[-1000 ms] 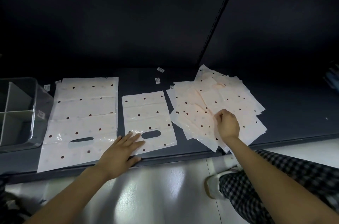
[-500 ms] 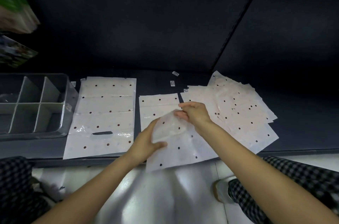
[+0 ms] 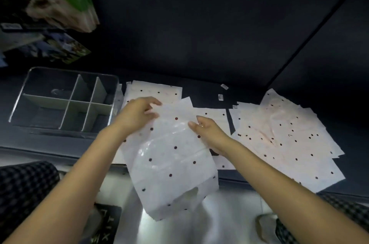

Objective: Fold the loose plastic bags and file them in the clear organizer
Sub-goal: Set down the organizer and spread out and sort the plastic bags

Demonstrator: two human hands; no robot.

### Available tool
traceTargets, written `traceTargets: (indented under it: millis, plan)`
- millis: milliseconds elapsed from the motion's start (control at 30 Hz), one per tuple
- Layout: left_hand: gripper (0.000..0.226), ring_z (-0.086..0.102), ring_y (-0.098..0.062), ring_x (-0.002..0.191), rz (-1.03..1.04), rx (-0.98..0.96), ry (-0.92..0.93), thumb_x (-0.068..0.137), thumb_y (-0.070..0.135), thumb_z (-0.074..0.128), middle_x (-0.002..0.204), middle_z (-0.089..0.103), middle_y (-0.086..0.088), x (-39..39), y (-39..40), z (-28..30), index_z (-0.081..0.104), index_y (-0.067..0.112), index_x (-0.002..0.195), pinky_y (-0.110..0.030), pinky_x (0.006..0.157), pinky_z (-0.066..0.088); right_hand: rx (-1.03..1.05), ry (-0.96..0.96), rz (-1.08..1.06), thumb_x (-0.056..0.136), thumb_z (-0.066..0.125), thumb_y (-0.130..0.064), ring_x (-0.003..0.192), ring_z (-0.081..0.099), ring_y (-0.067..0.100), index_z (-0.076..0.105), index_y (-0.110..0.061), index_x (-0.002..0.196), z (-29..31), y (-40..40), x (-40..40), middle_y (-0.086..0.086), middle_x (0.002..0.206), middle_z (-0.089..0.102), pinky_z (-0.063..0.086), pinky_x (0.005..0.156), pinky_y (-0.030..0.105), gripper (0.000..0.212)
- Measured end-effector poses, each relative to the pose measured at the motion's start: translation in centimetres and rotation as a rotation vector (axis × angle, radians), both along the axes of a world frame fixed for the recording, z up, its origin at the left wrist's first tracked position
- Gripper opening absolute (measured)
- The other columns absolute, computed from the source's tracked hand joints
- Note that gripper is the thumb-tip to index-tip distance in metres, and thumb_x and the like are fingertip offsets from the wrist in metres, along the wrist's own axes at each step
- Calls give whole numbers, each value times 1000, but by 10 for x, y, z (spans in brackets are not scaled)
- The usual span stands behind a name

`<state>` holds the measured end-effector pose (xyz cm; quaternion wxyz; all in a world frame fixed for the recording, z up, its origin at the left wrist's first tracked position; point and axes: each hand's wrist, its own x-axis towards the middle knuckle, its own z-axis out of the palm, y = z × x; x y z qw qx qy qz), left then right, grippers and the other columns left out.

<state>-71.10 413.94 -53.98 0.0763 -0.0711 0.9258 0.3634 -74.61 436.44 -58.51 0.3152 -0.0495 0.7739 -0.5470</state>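
Now, hands: my left hand (image 3: 137,112) and right hand (image 3: 207,129) each pinched the dotted bag (image 3: 171,163).
Change: I'd lifted it off the pile (image 3: 283,139) a second earlier.
Bag: aloft, unfolded, right of the clear organizer (image 3: 65,101).
Meaning: folding could begin.

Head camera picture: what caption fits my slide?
Both hands lift a dotted plastic bag beside the clear organizer.

I have one dotted bag (image 3: 171,155) lifted in my two hands, the left hand (image 3: 137,113) and the right hand (image 3: 207,129). Two more bags lie flat on the table (image 3: 50,143): one (image 3: 155,91) behind my left hand, one (image 3: 215,113) behind my right. One loose pile of bags (image 3: 283,135) sits to the right; I cannot count its sheets. One clear organizer (image 3: 65,101) shows six compartments. Two small tags (image 3: 220,97) lie behind.
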Motion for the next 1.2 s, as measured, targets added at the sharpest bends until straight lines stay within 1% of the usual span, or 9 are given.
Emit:
traceTargets:
  millis: [167, 333, 433, 567, 733, 867, 1000, 1100, 1200]
  plan:
    - [36, 51, -29, 117, 280, -176, 464, 90, 16, 62, 124, 61, -8, 6, -26, -18, 58, 14, 126, -39, 94, 42, -132, -136, -419, 99, 46, -22, 100, 61, 24, 57, -9, 111, -34, -72, -37, 11, 120, 63, 50, 90, 35, 21]
    - [41, 42, -24, 130, 96, -94, 222, 93, 23, 58, 139, 50, -3, 26, -17, -72, 52, 18, 133, -35, 104, 35, -40, -168, -504, 98, 46, -21, 105, 60, 31, 55, -6, 115, -67, -105, -69, 17, 121, 61, 48, 97, 44, 24]
    - [53, 13, -20, 145, -94, -224, -37, 95, 43, 48, 158, 18, 3, 39, -4, -111, 35, 30, 144, -42, 118, 14, 17, -62, -521, 98, 45, -21, 106, 59, 26, 49, -7, 127, -71, -109, -76, 14, 125, 58, 49, 93, 36, 33]
    - [77, -12, -21, 146, -199, -407, -170, 79, 76, 7, 158, -12, 9, 45, 1, -146, 9, 41, 148, -52, 115, -3, -13, 236, -433, 96, 50, -14, 114, 53, 18, 46, -15, 129, -58, -68, -67, 5, 126, 56, 45, 95, 28, 34]
    - [77, -19, -17, 143, -193, -418, -129, 77, 75, 10, 153, -20, 12, 34, -1, -164, 0, 44, 147, -53, 115, -7, 814, 657, -121, 96, 49, -23, 137, 29, 22, 35, -17, 143, -64, 82, -51, 4, 151, 33, 27, 110, 30, 49]
    - [85, -15, -16, 145, -173, -420, -117, 72, 87, 6, 157, -10, 11, 32, 0, -167, 0, 45, 145, -51, 114, -6, 1165, 298, -331, 94, 46, -48, 145, 13, 26, 12, -16, 151, -69, 201, -31, 7, 159, 10, 18, 115, 42, 73]
    - [100, -4, -19, 147, -126, -373, -100, 59, 88, 4, 159, 3, 9, 29, 8, -157, 17, 43, 147, -50, 114, -2, 1083, 270, -407, 94, 50, -36, 111, 55, 32, 51, 0, 122, -79, 248, -11, 17, 124, 56, 46, 84, 35, 45]
    - [105, -3, -18, 147, -176, -344, -144, 56, 90, 3, 159, 3, 8, 27, 17, -147, 16, 40, 148, -48, 114, -3, 1052, 376, -387, 92, 56, -25, 87, 59, 29, 61, -2, 94, -79, 251, -6, 13, 96, 63, 37, 64, 28, 23]
    - [84, -3, -17, 147, -202, -317, -170, 77, 83, 22, 159, 3, 9, 29, 26, -139, 20, 39, 147, -48, 116, 0, 1102, 385, -333, 93, 55, -23, 70, 51, 25, 48, -12, 65, -73, 251, -4, 4, 68, 51, 28, 56, 28, 31]
